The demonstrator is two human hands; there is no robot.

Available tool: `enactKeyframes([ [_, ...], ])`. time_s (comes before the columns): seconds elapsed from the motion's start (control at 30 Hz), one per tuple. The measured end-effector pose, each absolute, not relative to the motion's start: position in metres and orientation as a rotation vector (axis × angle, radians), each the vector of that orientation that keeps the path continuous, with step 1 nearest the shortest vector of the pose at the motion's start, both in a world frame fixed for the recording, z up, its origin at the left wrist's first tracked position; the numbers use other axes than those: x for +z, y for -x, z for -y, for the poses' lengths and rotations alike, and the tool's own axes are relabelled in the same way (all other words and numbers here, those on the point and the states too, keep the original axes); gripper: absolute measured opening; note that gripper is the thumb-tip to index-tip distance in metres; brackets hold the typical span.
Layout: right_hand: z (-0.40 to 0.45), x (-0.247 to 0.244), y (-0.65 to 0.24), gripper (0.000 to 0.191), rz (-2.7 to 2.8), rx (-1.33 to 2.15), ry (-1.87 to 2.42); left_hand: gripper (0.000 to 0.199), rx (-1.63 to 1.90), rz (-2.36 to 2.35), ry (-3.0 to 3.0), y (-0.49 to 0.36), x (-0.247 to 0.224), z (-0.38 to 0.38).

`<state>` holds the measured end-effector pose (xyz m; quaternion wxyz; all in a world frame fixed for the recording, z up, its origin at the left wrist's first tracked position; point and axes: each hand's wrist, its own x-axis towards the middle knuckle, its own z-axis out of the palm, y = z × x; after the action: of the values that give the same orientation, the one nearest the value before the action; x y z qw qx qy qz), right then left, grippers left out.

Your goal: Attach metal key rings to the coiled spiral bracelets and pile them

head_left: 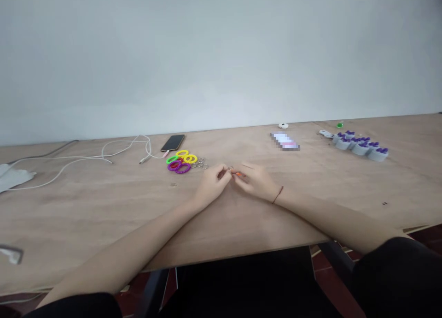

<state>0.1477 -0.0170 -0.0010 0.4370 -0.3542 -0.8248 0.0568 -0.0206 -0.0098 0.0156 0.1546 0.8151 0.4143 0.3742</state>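
Observation:
My left hand [213, 183] and my right hand [254, 179] meet above the middle of the table, fingertips nearly touching. The left fingers pinch a small metal ring [231, 169]. Between the right thumb and fingers is a small orange piece [239, 174], mostly hidden by the fingers. Left of my hands lies a cluster of coiled bands: yellow bands [190, 159], a green band [171, 160], purple bands [183, 168] and a red one partly covered. Several metal key rings [200, 164] lie beside the bands.
A black phone [173, 143] with a white cable [127, 145] lies back left. Farther right are a blurred-screen phone [285, 141], a white round object [283, 126], a green item [340, 125] and white holders with purple tops [360, 147]. A cloth [15, 177] lies far left.

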Motion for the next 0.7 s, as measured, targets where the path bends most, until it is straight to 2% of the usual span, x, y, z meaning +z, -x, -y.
enactKeyframes([
  [0.17,0.013,0.008,-0.147,0.029,1.674,0.832,0.954,0.021,1.010,-1.041,-2.217,0.019,0.018,0.011],
  [0.33,0.009,0.011,-0.144,0.038,1.651,1.399,0.892,0.022,0.934,-0.933,-2.161,0.018,0.019,0.013],
  [0.43,0.009,0.012,-0.145,0.042,1.688,1.409,0.955,0.022,0.891,-0.937,-2.167,0.020,0.019,0.011],
  [0.7,0.008,0.013,-0.152,0.032,1.887,0.959,0.967,0.017,0.791,-1.028,-2.237,0.021,0.015,0.007],
])
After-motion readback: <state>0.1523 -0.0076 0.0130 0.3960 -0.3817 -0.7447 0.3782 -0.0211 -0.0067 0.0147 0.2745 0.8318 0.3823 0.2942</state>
